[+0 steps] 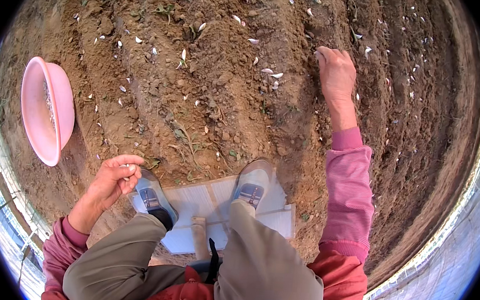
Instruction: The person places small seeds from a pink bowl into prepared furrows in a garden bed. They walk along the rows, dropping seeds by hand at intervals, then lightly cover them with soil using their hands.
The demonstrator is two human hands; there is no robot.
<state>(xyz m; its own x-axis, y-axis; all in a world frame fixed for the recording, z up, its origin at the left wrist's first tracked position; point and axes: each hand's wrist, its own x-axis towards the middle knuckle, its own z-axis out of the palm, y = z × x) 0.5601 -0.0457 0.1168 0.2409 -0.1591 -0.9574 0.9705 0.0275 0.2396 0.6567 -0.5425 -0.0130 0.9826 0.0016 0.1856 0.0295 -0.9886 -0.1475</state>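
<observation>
Brown furrowed soil (228, 85) lies before me, dotted with pale garlic cloves (277, 75). My right hand (338, 73) reaches far forward over a furrow, its fingertips pinched on a small pale clove (317, 53) at the soil. Near my left shoe, my left hand (115, 178) is curled around several pale cloves (126, 178), partly hidden by the fingers. A pink plastic basin (70, 98) rests tilted in view at the left, with a heap of small pale pieces inside.
My shoes (252, 185) rest on a pale flat board (185, 196) with a wooden piece (199, 235) between my legs. Dry weeds (188, 139) lie on the soil just ahead. Plastic sheeting (438, 267) borders the ground at the right, and more runs along the left.
</observation>
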